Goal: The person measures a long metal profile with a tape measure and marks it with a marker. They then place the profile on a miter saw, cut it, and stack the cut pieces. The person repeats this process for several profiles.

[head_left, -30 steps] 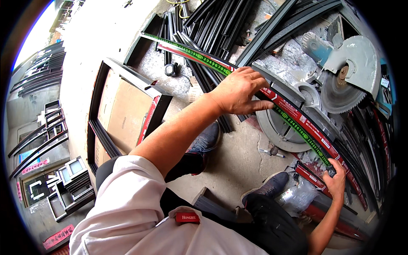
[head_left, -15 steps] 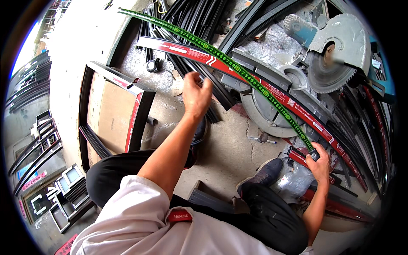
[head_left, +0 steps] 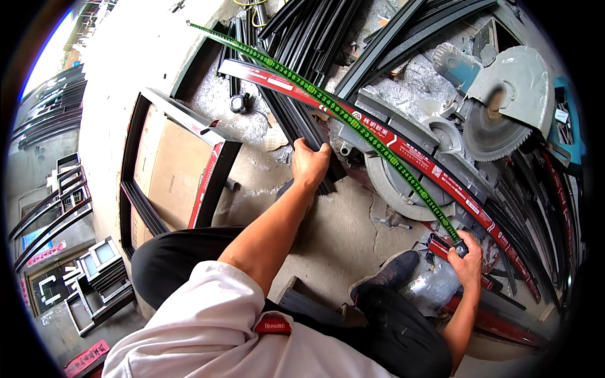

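My right hand [head_left: 467, 263] is closed round a small dark tape measure [head_left: 461, 249]. Its long green blade [head_left: 353, 121] runs out to the far left, slanting across a long bar with red film [head_left: 403, 148]. That bar lies over the grey bed of a mitre saw [head_left: 409, 189]. My left hand [head_left: 311, 165] is down on several black profile bars [head_left: 307, 131], its fingers curled over one and the thumb on the near side. The fingertips are partly hidden.
The round saw blade [head_left: 495, 129] stands raised at the right, blurred as if turning. A frame holding cardboard [head_left: 170, 167] leans at the left. More black profiles [head_left: 315, 38] are piled at the far side. A marker [head_left: 392, 223] and clear plastic [head_left: 435, 282] lie near my shoe.
My left hand has come down from above the floor onto the black bars, which have shifted slightly. My right hand still holds the tape measure with its blade out. The whole view has shifted a little.
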Tool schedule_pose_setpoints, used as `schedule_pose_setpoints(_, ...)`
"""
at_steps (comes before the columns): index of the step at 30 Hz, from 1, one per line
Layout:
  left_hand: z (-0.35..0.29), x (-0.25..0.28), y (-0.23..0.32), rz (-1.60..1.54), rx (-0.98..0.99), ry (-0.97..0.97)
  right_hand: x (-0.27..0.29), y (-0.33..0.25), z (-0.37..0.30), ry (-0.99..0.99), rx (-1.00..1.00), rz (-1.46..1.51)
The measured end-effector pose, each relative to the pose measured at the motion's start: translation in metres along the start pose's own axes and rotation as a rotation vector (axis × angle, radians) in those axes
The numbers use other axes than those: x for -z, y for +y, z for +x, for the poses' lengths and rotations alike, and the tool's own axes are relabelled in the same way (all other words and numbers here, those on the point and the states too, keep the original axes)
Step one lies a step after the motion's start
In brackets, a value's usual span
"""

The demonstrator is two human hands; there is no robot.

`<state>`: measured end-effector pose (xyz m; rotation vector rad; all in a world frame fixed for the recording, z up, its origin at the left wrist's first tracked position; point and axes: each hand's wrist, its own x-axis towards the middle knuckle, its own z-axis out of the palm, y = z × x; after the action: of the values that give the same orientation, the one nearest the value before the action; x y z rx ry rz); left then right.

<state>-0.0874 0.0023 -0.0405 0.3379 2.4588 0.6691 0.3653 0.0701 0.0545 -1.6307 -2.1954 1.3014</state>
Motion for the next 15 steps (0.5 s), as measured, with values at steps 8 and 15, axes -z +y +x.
schedule_pose_setpoints(8,-0.001,0.018,-0.003,0.221,-0.251,0.174,0.002,-0.004,0.003,0.021,0.021,0.030)
schedule_pose_setpoints(15,-0.001,0.031,0.072,0.234,-1.142,0.218,0.013,-0.001,0.002,0.021,-0.016,-0.003)
